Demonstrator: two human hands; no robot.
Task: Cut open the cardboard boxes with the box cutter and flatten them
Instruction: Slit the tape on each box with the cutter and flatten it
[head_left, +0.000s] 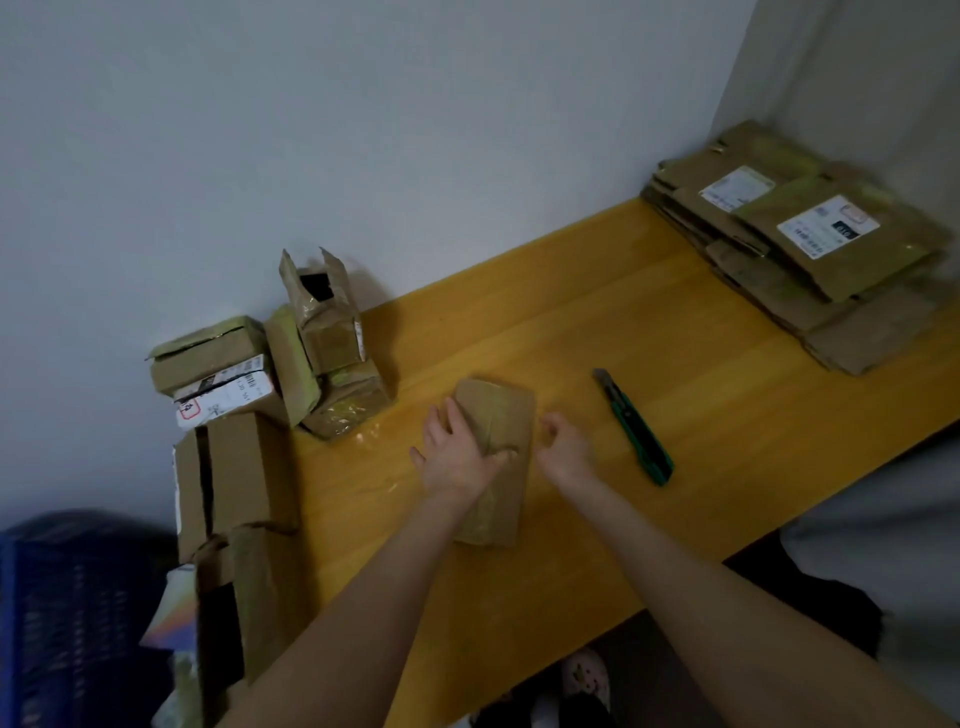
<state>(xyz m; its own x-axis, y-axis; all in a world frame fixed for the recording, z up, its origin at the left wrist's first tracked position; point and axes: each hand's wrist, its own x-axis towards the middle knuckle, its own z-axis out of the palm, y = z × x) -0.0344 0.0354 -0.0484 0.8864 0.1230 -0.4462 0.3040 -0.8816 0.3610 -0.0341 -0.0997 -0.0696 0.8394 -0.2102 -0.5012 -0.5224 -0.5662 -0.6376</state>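
You have one small brown cardboard box (501, 415) lying apart, one green-handled box cutter (636, 431) and one blue plastic crate (67, 613). Pile of unflattened brown cardboard boxes (239, 473) at your left: about seven, overlaps hide some. One stack of flattened brown cardboard (810, 270) at your right, layers uncountable.

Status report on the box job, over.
Left hand flat, pressing the box on the table. Right hand curled at its right edge, grip unclear. Box cutter lies free, right of it. Nothing in the way.
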